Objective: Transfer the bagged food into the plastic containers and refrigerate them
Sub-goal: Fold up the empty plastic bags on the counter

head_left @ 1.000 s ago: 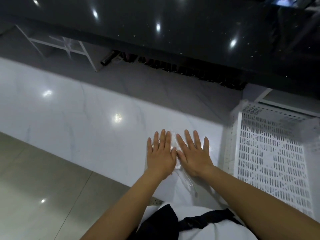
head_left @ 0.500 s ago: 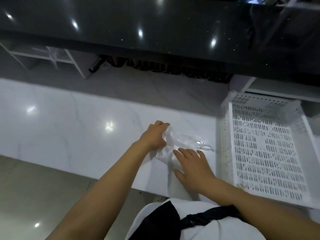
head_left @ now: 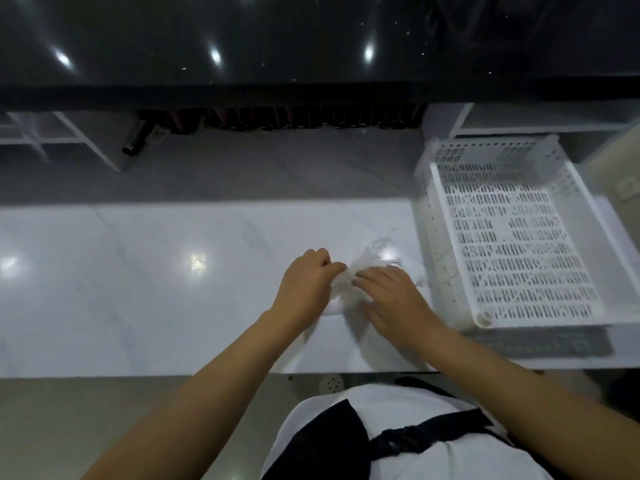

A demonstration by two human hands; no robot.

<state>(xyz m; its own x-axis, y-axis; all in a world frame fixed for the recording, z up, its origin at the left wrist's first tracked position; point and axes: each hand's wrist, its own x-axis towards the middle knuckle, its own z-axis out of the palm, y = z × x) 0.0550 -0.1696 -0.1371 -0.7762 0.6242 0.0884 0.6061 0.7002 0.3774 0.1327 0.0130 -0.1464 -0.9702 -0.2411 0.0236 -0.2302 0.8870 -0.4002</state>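
On the white counter [head_left: 138, 289], just left of the white slotted basket [head_left: 588, 244]: a crumpled clear plastic bag [head_left: 367, 265]. Pinched at its left end in the curled fingers of the left hand [head_left: 304, 285]. Pressed flat under the right hand [head_left: 391, 296], fingers laid straight across it.

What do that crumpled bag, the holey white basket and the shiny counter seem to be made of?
Bag: thin clear plastic film, judging by its see-through, crinkled folds. Basket: stiff white moulded plastic with slotted holes, matte. Counter: glossy white stone or a lookalike, with faint grey veins and mirrored lights.
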